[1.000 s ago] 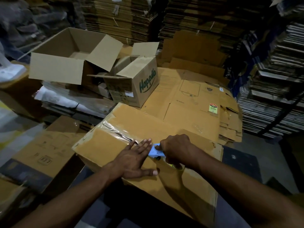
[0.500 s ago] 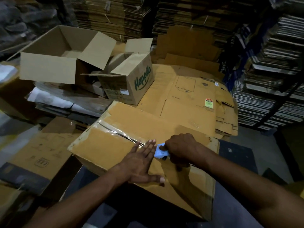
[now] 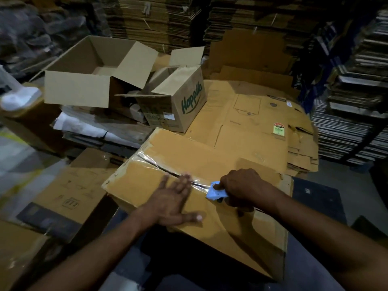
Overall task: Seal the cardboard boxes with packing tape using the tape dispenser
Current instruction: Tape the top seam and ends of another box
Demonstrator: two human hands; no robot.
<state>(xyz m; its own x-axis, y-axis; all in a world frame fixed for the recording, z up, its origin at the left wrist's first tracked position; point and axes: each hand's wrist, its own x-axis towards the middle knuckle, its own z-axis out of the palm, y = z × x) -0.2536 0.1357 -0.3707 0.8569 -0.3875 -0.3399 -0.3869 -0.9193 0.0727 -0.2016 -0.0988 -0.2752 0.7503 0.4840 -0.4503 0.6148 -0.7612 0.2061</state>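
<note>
A closed brown cardboard box [image 3: 210, 160] lies in front of me with its top flaps meeting along a diagonal seam. Clear packing tape [image 3: 151, 160] shines along that seam from the far left corner toward the middle. My right hand [image 3: 243, 187] grips a light blue tape dispenser [image 3: 216, 193] on the seam near the box's right part. My left hand [image 3: 174, 200] lies flat, fingers spread, pressing the near flap just left of the dispenser, fingertips at the taped seam.
An open empty box [image 3: 84, 89] and a smaller open "Happilo" box [image 3: 180, 106] stand behind on the left. Flattened cartons [image 3: 252, 122] are piled behind the box. Tall stacks of flat cardboard [image 3: 159, 19] wall the back and right. Another carton [image 3: 71, 192] lies low on the left.
My right hand has drawn the dispenser further right along the seam, leaving more tape behind it. My left hand stays flat on the flap. The camera view has shifted slightly.
</note>
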